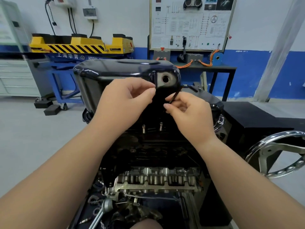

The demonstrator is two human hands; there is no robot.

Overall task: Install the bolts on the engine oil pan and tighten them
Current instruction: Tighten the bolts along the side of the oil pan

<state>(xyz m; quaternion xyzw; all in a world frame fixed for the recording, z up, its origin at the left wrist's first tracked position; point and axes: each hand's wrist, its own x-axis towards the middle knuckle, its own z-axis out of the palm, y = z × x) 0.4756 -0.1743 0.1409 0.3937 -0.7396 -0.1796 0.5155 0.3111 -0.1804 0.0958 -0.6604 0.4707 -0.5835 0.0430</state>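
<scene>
At centre frame, the glossy black oil pan [125, 70] sits on top of the upturned engine [158, 177], its round drain hole [165, 78] facing the camera at upper centre-right. Both hands are up against the pan's near wall, just below that hole.

Left hand [125, 101]: fingers curled, thumb & forefinger tips pressed together at the pan wall. Can't tell if anything's between them.

Right hand [189, 113]: thumb & forefinger pinch a thin dark rod [176, 95] slanting up-right toward the pan's edge, other fingers curled in. Bolt or tool, can't tell.

Below the hands, 2 silver bolts [143, 128] stand upright in the engine, side by side, not touching.

Lower right: chrome handwheel [283, 135]. Bottom, left of centre: ratchet [105, 206] lying among loose parts.
</scene>
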